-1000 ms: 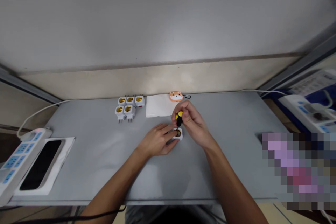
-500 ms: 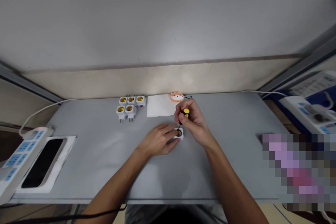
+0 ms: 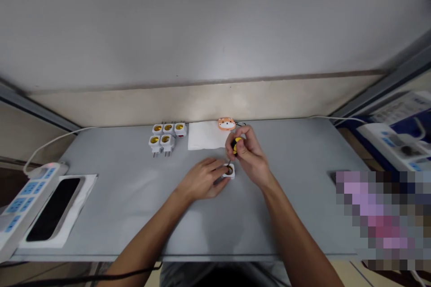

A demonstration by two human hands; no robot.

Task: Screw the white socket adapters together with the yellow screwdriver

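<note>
Where the hands meet: a white lamp socket adapter (image 3: 229,171) on the table (image 3: 134,197).
Left hand (image 3: 202,180): grip closed on the adapter's side.
Right hand (image 3: 249,158): grip closed round a yellow-and-black screwdriver (image 3: 236,145) — tip down in the socket.

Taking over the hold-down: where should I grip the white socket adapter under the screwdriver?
Grip the white socket adapter by its side walls, low, from the left, as the left hand does. Its brass opening faces up, where the right hand holds the screwdriver, so keep the top clear.

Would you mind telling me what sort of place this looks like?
Probably a small electrical assembly bench: a grey table with lamp-socket adapters, a power strip, and a screwdriver held over one socket.
</note>
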